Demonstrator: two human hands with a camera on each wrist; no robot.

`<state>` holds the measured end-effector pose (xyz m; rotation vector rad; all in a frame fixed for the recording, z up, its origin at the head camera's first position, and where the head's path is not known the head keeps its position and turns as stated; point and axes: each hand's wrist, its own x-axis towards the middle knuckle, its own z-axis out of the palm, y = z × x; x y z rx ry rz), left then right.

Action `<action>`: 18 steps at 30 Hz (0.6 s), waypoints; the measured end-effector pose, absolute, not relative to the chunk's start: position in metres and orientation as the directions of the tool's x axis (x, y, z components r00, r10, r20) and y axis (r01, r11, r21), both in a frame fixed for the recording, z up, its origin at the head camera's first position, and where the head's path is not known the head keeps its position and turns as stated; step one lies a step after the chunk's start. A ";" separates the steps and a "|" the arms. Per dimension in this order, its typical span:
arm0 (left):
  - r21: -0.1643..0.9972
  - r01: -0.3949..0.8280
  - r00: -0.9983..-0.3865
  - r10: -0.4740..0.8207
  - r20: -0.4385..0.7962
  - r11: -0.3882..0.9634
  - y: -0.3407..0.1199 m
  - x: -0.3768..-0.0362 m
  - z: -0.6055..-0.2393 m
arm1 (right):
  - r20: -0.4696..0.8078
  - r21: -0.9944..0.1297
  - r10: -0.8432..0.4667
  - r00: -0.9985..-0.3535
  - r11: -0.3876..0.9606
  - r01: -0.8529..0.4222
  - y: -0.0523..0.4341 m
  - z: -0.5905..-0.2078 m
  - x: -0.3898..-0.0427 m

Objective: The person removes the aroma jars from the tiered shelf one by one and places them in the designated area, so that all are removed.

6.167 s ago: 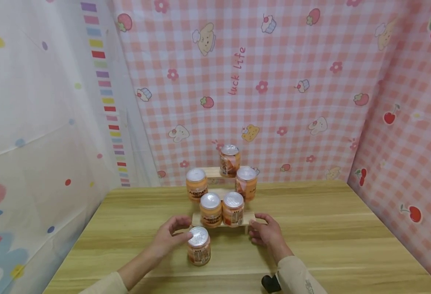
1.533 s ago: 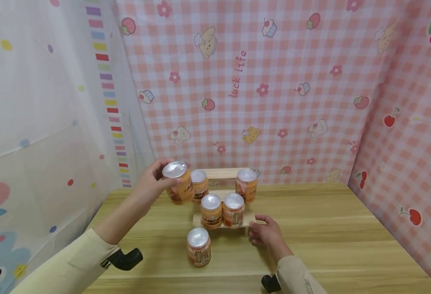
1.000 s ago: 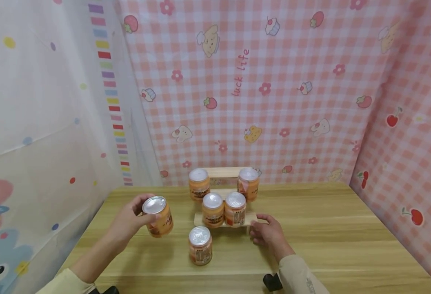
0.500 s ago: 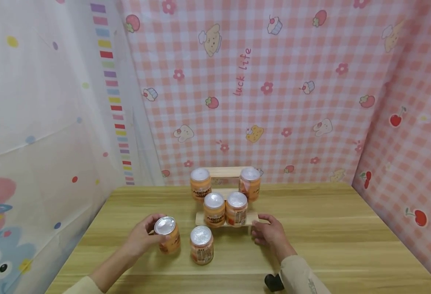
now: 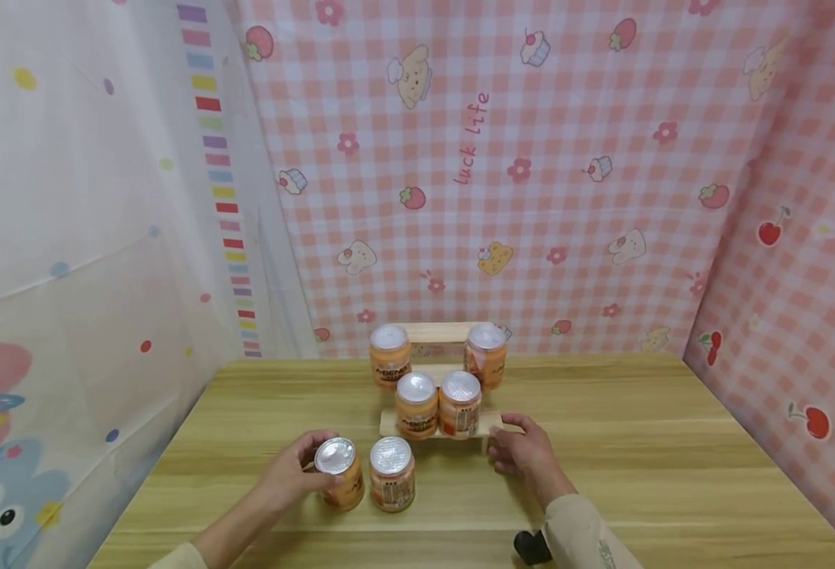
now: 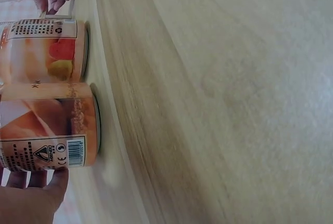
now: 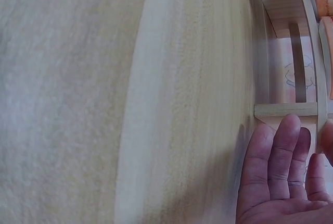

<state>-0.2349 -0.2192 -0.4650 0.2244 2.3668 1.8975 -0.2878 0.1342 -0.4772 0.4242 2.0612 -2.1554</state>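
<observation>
Left hand setting a can down next to another one, right hand steadying the rack

Left hand [image 5: 291, 480] has its fingers wrapped round an orange can [image 5: 339, 472] w/ a silver foil lid, sitting upright on the wooden table [image 5: 638, 442], just beside a second orange can [image 5: 392, 474] – wrist cam shows a thin gap btwn them, base looks flat on the wood. Imo best way to finish: make sure the bottom's fully seated, then open the fingers straight out to the left so nothing nudges the neighbour. Right hand [image 5: 523, 455] is pretty relaxed, fingertips resting on the front right corner of the stepped wooden rack [image 5: 489, 427], not gripping anything. Rack has 4 more cans on it, so keep that hand there tbh.
</observation>
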 end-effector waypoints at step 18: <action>0.974 0.094 -0.946 0.323 0.022 0.208 -0.221 -0.238 -0.459 | -0.284 -0.959 0.113 -0.952 -0.059 0.279 0.133 -0.480 -0.287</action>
